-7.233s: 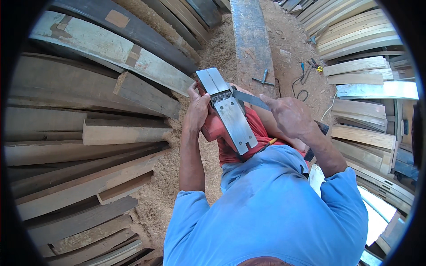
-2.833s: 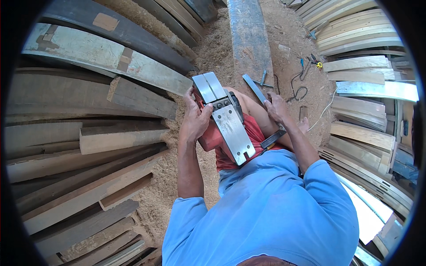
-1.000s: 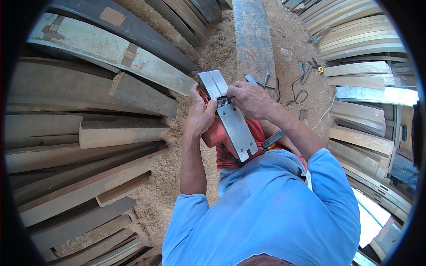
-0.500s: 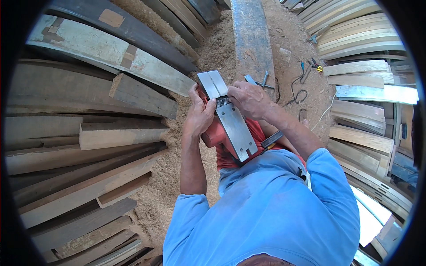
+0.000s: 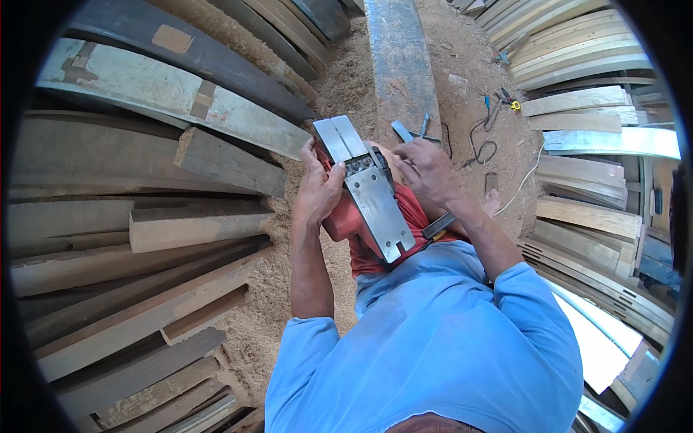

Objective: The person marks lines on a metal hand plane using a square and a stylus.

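- Red electric planer (image 5: 377,206): mid-frame, sole up; bolts (image 5: 354,168) sit in its exposed cutter slot, their tightness unclear; work looks unfinished.
- Left hand (image 5: 317,190): gripping its left side.
- Right hand (image 5: 433,173): just right, fingers bunched; cannot tell if holding anything.
- Upper centre: flat metal bar (image 5: 401,131), T-handled tool (image 5: 425,125).
- Left: stacked boards (image 5: 195,227) hem things in.

Electric hand planer (image 5: 369,191): we see it sole up, just off centre toward 1 o'clock.
Axis: slanting from 11 to 5 o'clock.
Short sole plate (image 5: 333,139): bright metal, grooved lengthwise, at 11 o'clock.
Cutter block (image 5: 359,167): dark, bolted, exposed between the plates.
Long sole plate (image 5: 380,212): screwed down, notched at 5 o'clock.
Housing (image 5: 343,217): red, showing toward 8 o'clock.
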A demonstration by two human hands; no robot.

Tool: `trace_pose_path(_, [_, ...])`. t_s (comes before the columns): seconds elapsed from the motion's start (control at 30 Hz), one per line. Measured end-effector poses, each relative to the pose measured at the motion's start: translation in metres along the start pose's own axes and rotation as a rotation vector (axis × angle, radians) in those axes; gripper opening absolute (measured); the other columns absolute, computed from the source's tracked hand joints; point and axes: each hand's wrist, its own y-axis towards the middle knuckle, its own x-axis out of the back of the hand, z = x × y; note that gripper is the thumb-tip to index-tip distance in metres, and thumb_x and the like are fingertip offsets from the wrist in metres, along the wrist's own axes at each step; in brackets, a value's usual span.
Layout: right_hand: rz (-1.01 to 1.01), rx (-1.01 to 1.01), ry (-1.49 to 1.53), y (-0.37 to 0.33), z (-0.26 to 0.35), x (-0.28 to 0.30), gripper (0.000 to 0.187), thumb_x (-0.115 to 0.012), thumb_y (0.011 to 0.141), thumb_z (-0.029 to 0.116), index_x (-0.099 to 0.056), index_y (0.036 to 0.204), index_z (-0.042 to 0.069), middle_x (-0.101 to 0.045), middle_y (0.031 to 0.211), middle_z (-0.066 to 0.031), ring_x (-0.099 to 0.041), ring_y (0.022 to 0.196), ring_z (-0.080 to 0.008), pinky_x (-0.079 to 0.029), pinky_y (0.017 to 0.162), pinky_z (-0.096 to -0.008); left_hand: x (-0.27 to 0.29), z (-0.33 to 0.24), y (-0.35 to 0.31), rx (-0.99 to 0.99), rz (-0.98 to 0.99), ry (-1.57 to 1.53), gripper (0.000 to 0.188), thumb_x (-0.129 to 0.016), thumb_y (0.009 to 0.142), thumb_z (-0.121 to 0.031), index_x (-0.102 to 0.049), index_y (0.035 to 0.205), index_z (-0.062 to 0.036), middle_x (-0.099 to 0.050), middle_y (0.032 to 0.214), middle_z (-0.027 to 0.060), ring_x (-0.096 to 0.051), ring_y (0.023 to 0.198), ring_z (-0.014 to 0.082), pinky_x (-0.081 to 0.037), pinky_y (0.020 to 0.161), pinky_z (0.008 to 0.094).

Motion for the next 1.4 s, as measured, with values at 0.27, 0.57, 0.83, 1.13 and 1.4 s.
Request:
trace_pose_path(0.27, [0.241,0.113,-0.136,0.044,0.029,-0.015,0.015,-0.064,0.094,0.017,-0.066,0.102,0.004,-0.066,0.095,-0.0176,-0.065,0.097,-0.0382,-0.051,0.088,-0.0484,-0.001,0.003,0.001,0.032,-0.007,-0.011,0.068,-0.054,0.104,-0.014,-0.013,0.155,0.0037,-0.051,0.142,0.027,-0.056,0.13,0.0301,-0.044,0.111,0.0402])
trace_pose_path(0.57, [0.19,0.183,-0.083,0.044,0.033,-0.017,0.014,-0.064,0.093,0.017,-0.065,0.1,0.005,-0.065,0.094,-0.0169,-0.065,0.096,-0.0378,-0.051,0.086,-0.0482,-0.001,0.004,0.0,0.01,-0.006,-0.006,0.068,-0.054,0.104,-0.014,-0.012,0.155,0.0034,-0.051,0.143,0.0271,-0.057,0.129,0.0296,-0.045,0.11,0.0406])
trace_pose_path(0.83, [0.215,0.264,-0.044,0.053,0.038,-0.021,0.01,-0.066,0.091,0.013,-0.064,0.098,0.005,-0.063,0.093,-0.0151,-0.064,0.093,-0.0371,-0.051,0.083,-0.0468,0.001,0.002,0.0,0.071,0.017,-0.053,0.076,-0.056,0.1,-0.018,-0.01,0.156,0.0032,-0.052,0.144,0.0323,-0.059,0.13,0.0382,-0.044,0.112,0.042])
trace_pose_path(1.13, [0.211,0.158,0.006,0.048,0.026,-0.015,0.018,-0.062,0.097,0.02,-0.068,0.105,0.006,-0.066,0.1,-0.0167,-0.064,0.097,-0.0379,-0.052,0.086,-0.0465,0.001,0.011,0.0,0.019,0.012,-0.07,0.072,-0.054,0.103,-0.013,-0.009,0.156,0.0027,-0.05,0.144,0.0275,-0.058,0.128,0.03,-0.046,0.109,0.0387])
trace_pose_path(1.4, [0.247,-0.509,-0.347,-0.04,-0.096,-0.021,0.039,-0.063,0.098,0.033,-0.066,0.115,-0.002,-0.07,0.11,-0.026,-0.067,0.106,-0.0422,-0.052,0.095,-0.0518,0.005,0.01,-0.009,0.026,0.031,-0.078,0.077,-0.059,0.101,-0.013,-0.008,0.158,0.001,-0.048,0.144,0.0243,-0.056,0.128,0.0267,-0.044,0.11,0.0377])
